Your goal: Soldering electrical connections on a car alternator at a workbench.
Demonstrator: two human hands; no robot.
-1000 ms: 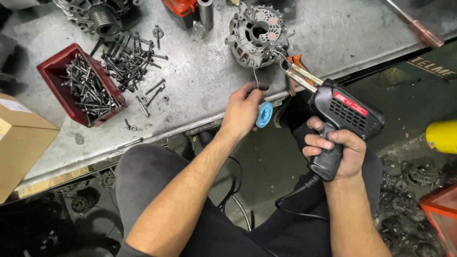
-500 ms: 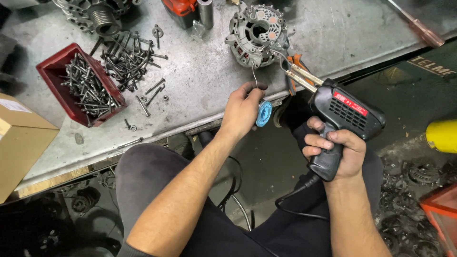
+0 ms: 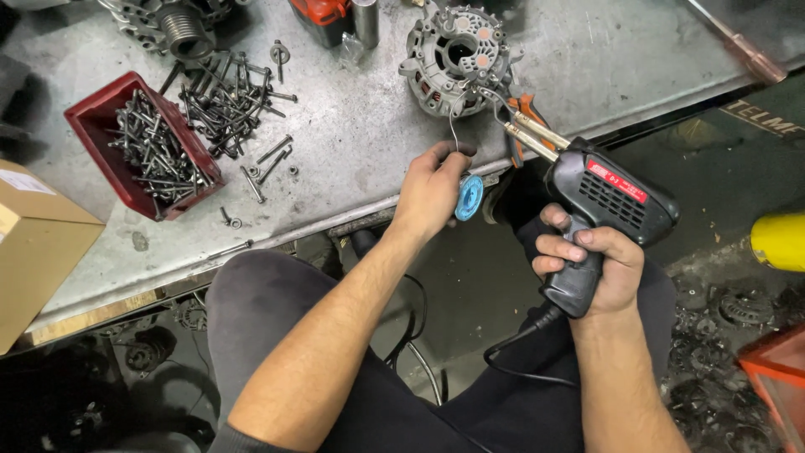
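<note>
My right hand grips the handle of a black soldering gun whose metal tip touches the lower right side of a grey alternator housing on the metal workbench. My left hand holds a small blue spool of solder at the bench's front edge. It pinches a thin strand of solder wire that rises towards the housing beside the gun's tip.
A red bin of bolts and several loose bolts lie to the left. A cardboard box sits at far left. Orange-handled pliers lie under the gun's tip. Another alternator part stands at the back. A yellow object is at right.
The gun's tip and the solder wire have stayed at the housing. My left hand has shifted very slightly; nothing else has moved.
</note>
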